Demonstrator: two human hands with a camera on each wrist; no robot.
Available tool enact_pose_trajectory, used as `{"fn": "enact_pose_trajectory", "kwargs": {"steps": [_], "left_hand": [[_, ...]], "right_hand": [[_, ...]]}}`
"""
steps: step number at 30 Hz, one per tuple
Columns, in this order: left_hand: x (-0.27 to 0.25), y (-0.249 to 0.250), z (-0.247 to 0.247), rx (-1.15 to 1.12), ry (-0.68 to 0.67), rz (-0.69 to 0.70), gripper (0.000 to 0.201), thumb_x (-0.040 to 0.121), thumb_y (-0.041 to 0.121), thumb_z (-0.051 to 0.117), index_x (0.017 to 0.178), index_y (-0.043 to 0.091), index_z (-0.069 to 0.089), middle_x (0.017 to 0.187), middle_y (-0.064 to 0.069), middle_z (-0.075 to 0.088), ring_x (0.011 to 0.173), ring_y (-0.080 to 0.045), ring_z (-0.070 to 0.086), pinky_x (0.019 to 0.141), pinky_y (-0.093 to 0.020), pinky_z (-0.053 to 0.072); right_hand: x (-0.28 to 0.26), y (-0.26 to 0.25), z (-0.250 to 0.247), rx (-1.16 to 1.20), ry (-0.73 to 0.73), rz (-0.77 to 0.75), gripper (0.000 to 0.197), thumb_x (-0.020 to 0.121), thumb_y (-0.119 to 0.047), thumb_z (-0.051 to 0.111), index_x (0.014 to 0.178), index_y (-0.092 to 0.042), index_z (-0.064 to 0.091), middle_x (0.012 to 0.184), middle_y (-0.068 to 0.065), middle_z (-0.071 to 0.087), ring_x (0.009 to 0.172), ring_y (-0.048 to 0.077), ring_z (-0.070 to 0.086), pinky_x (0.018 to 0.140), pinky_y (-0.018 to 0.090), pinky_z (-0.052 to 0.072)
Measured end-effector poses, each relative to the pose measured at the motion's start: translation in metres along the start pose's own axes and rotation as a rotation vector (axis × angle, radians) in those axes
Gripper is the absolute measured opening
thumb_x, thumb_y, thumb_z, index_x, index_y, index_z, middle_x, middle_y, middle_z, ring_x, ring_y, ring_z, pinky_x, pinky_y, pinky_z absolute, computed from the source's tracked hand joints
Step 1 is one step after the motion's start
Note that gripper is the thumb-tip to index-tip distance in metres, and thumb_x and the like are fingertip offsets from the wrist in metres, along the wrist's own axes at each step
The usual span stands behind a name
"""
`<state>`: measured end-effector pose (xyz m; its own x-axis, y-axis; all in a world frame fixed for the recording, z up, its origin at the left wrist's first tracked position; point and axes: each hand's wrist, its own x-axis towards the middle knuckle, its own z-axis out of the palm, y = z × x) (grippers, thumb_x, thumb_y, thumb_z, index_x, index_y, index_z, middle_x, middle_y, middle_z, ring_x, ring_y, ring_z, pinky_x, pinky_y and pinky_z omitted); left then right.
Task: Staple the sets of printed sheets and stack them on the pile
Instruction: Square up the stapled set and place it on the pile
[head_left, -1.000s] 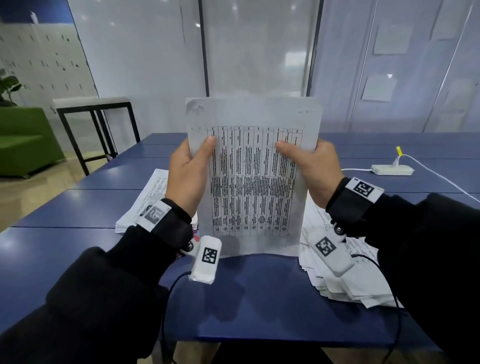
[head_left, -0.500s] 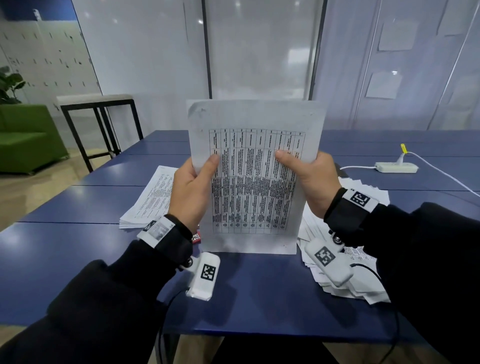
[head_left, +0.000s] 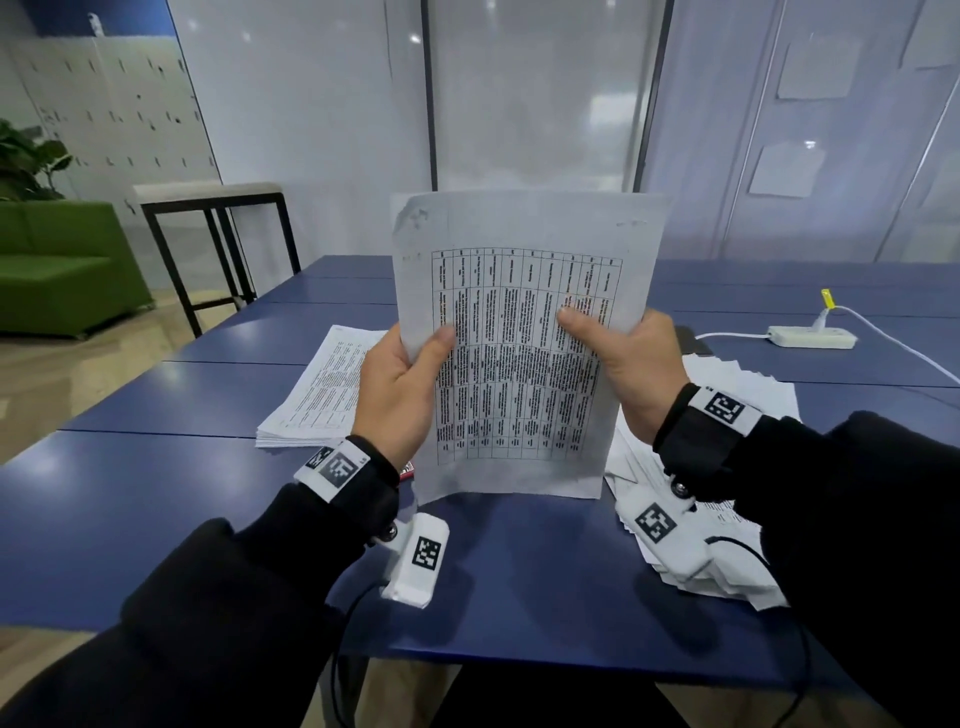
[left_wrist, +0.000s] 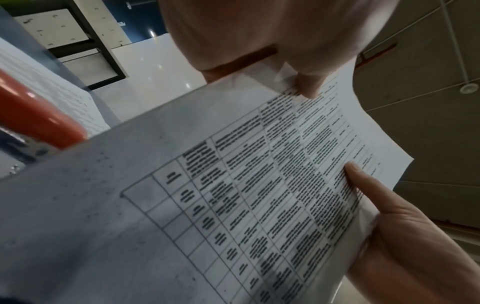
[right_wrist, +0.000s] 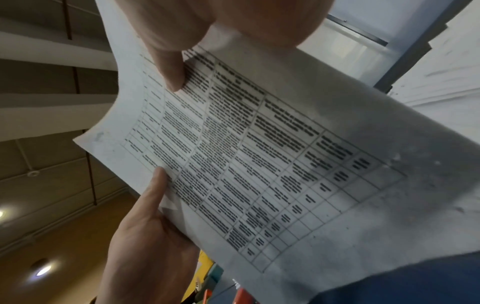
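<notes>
Gripping sheet set (head_left: 524, 338) edges, apparently upright.

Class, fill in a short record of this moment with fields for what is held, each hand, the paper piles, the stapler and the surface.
Held item: set of white printed sheets with a black table grid, upright, lower edge at the table
Left hand: grips the set's left edge
Right hand: grips its right edge
Left pile: neat stack of printed sheets
Right pile: loose heap of white sheets
Stapler: red-topped stapler, lying untouched
Surface: dark blue table
</notes>
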<state>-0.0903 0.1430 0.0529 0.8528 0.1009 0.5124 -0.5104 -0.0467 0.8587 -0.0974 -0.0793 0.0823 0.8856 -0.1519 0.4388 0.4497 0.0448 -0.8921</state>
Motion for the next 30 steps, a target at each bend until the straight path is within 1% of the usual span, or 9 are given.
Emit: {"fn": "enact_pose_trajectory", "kwargs": {"steps": [8, 11, 14, 17, 21, 23, 26, 28, 30], "left_hand": [[0.024, 0.039, -0.045, 0.238, 0.003, 0.056, 0.02, 0.105, 0.024, 0.06, 0.118, 0.014, 0.07, 0.102, 0.011, 0.078, 0.095, -0.005, 0.074, 0.078, -0.026, 0.06], [0.039, 0.064, -0.098, 0.479, 0.07, 0.088, 0.024, 0.104, 0.032, 0.06, 0.12, 0.016, 0.069, 0.107, 0.005, 0.074, 0.096, -0.013, 0.072, 0.076, -0.033, 0.06], [0.046, 0.087, -0.154, 0.595, 0.149, 0.116, 0.022, 0.103, 0.031, 0.062, 0.117, 0.016, 0.07, 0.101, -0.003, 0.074, 0.083, -0.013, 0.071, 0.06, -0.021, 0.055], [0.044, 0.099, -0.202, 0.644, 0.179, 0.07, 0.011, 0.103, 0.025, 0.062, 0.099, 0.028, 0.072, 0.077, 0.017, 0.076, 0.069, 0.006, 0.071, 0.054, -0.011, 0.054], [0.032, 0.1, -0.236, 0.758, 0.184, -0.007, 0.013, 0.102, 0.03, 0.063, 0.098, 0.029, 0.075, 0.07, 0.016, 0.073, 0.067, -0.005, 0.071, 0.067, -0.03, 0.055], [0.024, 0.1, -0.239, 0.787, 0.166, 0.0, 0.012, 0.103, 0.027, 0.063, 0.105, 0.024, 0.074, 0.076, 0.019, 0.066, 0.073, -0.009, 0.068, 0.063, -0.024, 0.051], [0.015, 0.1, -0.238, 0.811, 0.121, -0.028, 0.019, 0.102, 0.027, 0.064, 0.084, 0.033, 0.068, 0.066, 0.023, 0.069, 0.07, 0.003, 0.069, 0.055, -0.008, 0.051], [0.014, 0.093, -0.238, 0.784, 0.109, -0.055, 0.018, 0.101, 0.028, 0.066, 0.085, 0.035, 0.071, 0.075, 0.032, 0.072, 0.074, 0.001, 0.071, 0.063, -0.015, 0.057], [0.012, 0.085, -0.23, 0.734, 0.089, -0.074, 0.011, 0.1, 0.03, 0.067, 0.093, 0.031, 0.075, 0.086, 0.022, 0.077, 0.081, -0.011, 0.076, 0.076, -0.033, 0.061]], "right_hand": [[0.015, -0.017, 0.033, 0.066, -0.086, 0.099, 0.011, 0.095, -0.019, 0.075, 0.103, -0.013, 0.076, 0.103, 0.004, 0.08, 0.095, 0.019, 0.077, 0.085, 0.036, 0.061], [0.023, -0.007, 0.059, 0.003, -0.232, 0.341, 0.04, 0.1, -0.052, 0.06, 0.102, -0.014, 0.072, 0.095, 0.009, 0.078, 0.076, 0.023, 0.075, 0.067, 0.04, 0.061], [0.03, 0.016, 0.087, -0.011, -0.383, 0.514, 0.059, 0.102, -0.065, 0.042, 0.102, -0.012, 0.069, 0.101, 0.017, 0.077, 0.085, 0.03, 0.073, 0.074, 0.043, 0.058], [0.029, 0.042, 0.125, -0.526, -0.67, 0.246, 0.041, 0.102, -0.054, 0.053, 0.107, -0.017, 0.069, 0.111, 0.009, 0.075, 0.097, 0.022, 0.065, 0.081, 0.036, 0.051], [0.0, 0.077, 0.174, -1.178, -1.24, -0.169, 0.055, 0.089, -0.059, 0.07, 0.126, -0.019, 0.062, 0.117, 0.004, 0.068, 0.102, 0.024, 0.062, 0.085, 0.034, 0.049], [-0.014, 0.09, 0.186, -1.304, -1.284, -0.262, 0.053, 0.091, -0.059, 0.068, 0.121, -0.016, 0.06, 0.113, 0.009, 0.068, 0.097, 0.028, 0.061, 0.08, 0.035, 0.046], [-0.022, 0.094, 0.178, -1.328, -1.265, -0.252, 0.04, 0.101, -0.046, 0.059, 0.116, -0.009, 0.058, 0.113, 0.013, 0.067, 0.094, 0.029, 0.059, 0.076, 0.034, 0.042], [-0.024, 0.094, 0.157, -1.253, -1.21, -0.178, 0.036, 0.103, -0.04, 0.057, 0.113, -0.006, 0.057, 0.114, 0.015, 0.067, 0.098, 0.032, 0.062, 0.079, 0.037, 0.046], [-0.026, 0.087, 0.129, -1.146, -1.08, -0.046, 0.032, 0.102, -0.04, 0.058, 0.112, -0.01, 0.056, 0.113, 0.012, 0.067, 0.097, 0.031, 0.062, 0.081, 0.038, 0.048]]}}
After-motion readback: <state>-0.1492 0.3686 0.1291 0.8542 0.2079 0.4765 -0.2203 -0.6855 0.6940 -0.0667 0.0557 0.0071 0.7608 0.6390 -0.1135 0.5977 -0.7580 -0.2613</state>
